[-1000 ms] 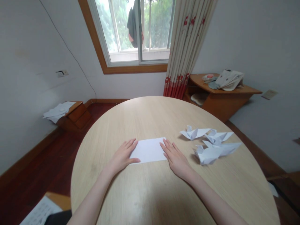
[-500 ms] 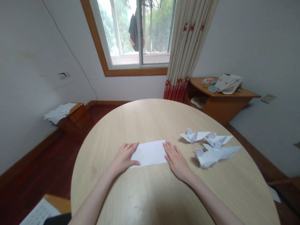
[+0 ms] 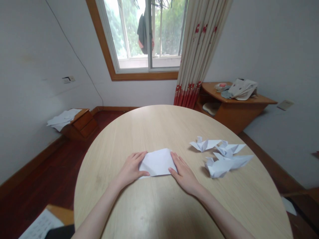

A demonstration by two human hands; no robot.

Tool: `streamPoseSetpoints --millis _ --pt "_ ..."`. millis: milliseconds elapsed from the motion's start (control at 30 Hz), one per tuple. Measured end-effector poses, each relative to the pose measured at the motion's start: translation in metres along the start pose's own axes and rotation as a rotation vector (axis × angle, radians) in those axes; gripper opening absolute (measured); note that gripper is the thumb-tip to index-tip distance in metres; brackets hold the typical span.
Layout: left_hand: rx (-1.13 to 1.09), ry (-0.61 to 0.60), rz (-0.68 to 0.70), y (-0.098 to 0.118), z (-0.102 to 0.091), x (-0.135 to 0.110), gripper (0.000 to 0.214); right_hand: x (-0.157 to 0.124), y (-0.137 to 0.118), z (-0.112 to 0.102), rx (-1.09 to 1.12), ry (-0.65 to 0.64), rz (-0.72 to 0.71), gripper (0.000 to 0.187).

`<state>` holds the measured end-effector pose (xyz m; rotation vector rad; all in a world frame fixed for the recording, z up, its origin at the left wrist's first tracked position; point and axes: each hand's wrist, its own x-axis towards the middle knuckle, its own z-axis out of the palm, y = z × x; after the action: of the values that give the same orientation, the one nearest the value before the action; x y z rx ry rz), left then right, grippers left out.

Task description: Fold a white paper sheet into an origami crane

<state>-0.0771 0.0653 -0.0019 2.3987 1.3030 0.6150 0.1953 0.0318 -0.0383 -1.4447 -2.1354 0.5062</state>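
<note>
A folded white sheet of paper lies on the round light-wood table in front of me. My left hand rests on its left end, fingers flat on top and thumb along the near edge. My right hand is at the right end, with the thumb tucked under the near corner and the fingers along the edge. The paper bows upward in the middle between the two hands. Both hands grip the paper's ends.
Three folded white paper birds sit on the table to the right. Behind are a window, a curtain and a wooden corner shelf with cloth on it. A low cabinet with papers stands at left.
My right hand has slid left, pushing the paper's right end inward, so the flat sheet now arches up. My left hand stays almost in place.
</note>
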Motion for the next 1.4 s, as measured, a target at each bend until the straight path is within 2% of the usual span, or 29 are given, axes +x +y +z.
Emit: streamPoseSetpoints --millis 300,500,633,767,1033,1267,1400 --pt "-0.099 0.149 0.097 0.002 0.009 -0.006 0.094 -0.003 -0.005 -0.004 0.188 0.048 0.051 0.069" --pt "-0.024 0.244 0.188 0.012 0.004 -0.009 0.093 -0.006 -0.011 -0.007 0.416 0.148 0.142 0.080" --pt "0.041 0.329 0.212 0.021 -0.004 -0.011 0.086 -0.003 -0.013 -0.006 0.630 0.233 0.180 0.087" --pt "0.119 0.427 0.244 0.025 -0.006 -0.013 0.068 0.000 -0.015 -0.006 0.792 0.237 0.197 0.083" --pt "0.185 0.496 0.314 0.029 -0.008 -0.014 0.043 -0.007 -0.023 -0.008 0.637 0.408 0.183 0.056" --pt "0.203 0.513 0.348 0.034 -0.009 -0.015 0.038 -0.008 -0.025 -0.008 0.515 0.501 0.143 0.040" --pt "0.221 0.568 0.326 0.037 -0.009 -0.014 0.039 -0.008 -0.027 -0.009 0.501 0.521 0.152 0.033"
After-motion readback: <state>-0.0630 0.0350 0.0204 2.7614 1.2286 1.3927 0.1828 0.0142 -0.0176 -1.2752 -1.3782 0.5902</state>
